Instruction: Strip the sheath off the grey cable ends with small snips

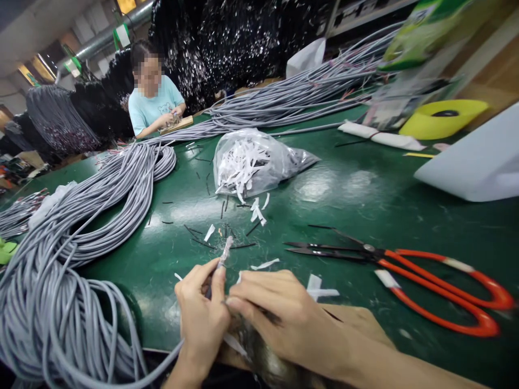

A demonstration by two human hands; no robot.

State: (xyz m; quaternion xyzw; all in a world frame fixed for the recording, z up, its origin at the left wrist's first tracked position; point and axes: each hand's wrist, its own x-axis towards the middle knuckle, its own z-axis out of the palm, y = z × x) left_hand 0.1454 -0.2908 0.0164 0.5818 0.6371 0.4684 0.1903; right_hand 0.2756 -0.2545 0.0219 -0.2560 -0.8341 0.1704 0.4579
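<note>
My left hand (203, 308) is closed around a grey cable (173, 354), thumb and forefinger pinching it near its end. The frayed, whitish cable end (226, 249) sticks up past the fingertips. Right beside it, my right hand (279, 310) has its fingers pressed together. A bit of white shows at its fingertips, but what they grip is hidden. Below the hands, a brown board (360, 324) lies at the table edge, with a blurred, dull clump (265, 354) over it. White strips (265, 265) and short black pieces lie in front of the hands.
Orange-handled scissors (438, 286) lie at right on the green table (194, 208). Bundled grey cables (93, 227) fill the left and run along the back. A plastic bag (259, 162) holds white strips. A yellow roll (446, 116) stands back right. Another person (154, 100) sits opposite.
</note>
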